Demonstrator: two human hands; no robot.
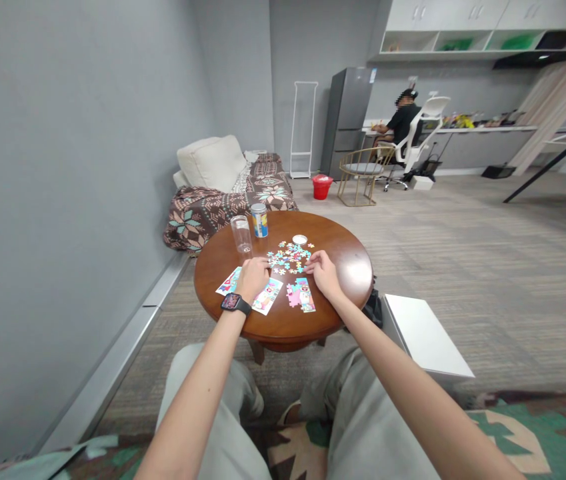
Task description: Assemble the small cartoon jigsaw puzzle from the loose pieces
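Loose jigsaw puzzle pieces point(290, 257) lie in a spread pile on the round wooden table point(347, 243). At the pile's left edge, my left hand point(254, 279) has its fingers curled together; what they hold, if anything, is hidden. It partly covers a picture card point(269, 297), and another card point(227, 282) lies further left. My right hand point(323, 272) reaches the pile's right edge with fingers apart, the tips at the pieces. A joined section of puzzle point(305, 295) rests in front, between my hands.
Behind my left hand stand a clear glass point(241, 235) and a blue-yellow can point(259, 221). A round white lid point(299, 239) lies behind the pile. A white box point(427, 333) is right of the table. A person point(403, 123) sits at a far counter.
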